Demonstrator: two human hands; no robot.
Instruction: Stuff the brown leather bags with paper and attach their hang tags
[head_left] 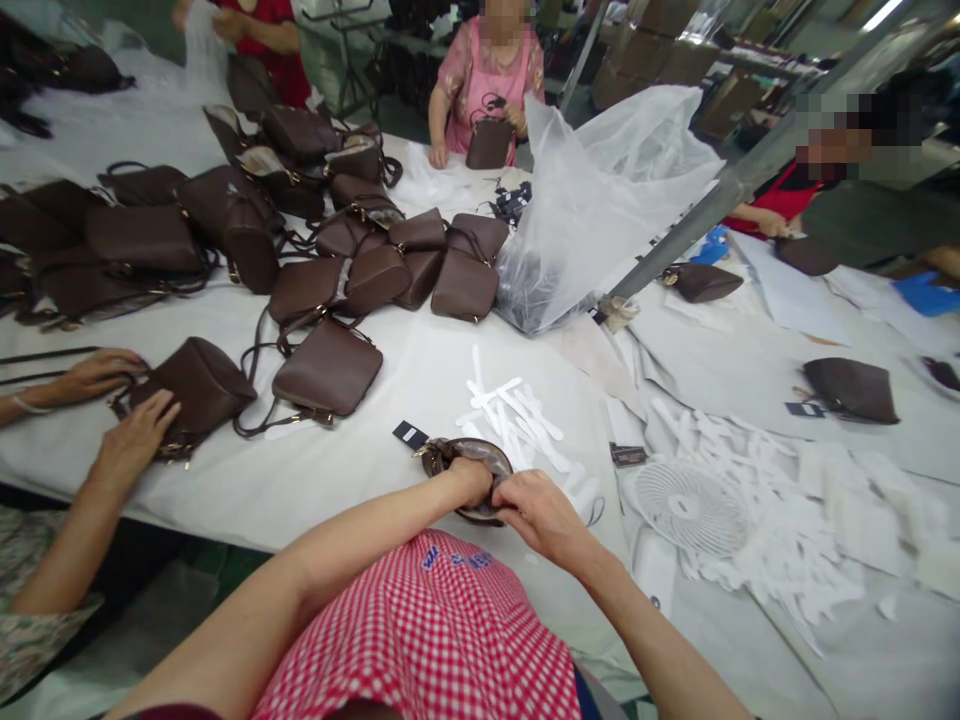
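Observation:
A small dark brown handbag sits at the table edge in front of me, its zip mouth gaping upward and a greyish lining showing. My left hand reaches down into it; the fingers are hidden inside. At the bag's right side, my right hand pinches the rim between thumb and fingers. A black tag hangs off the bag's left end onto the table. Just beyond the bag lies a loose pile of white strips.
Many brown handbags cover the table's left and far side. A co-worker's hands handle one at left. A clear plastic bag stands by a slanting metal pole. A white fan lies among paper strips at right.

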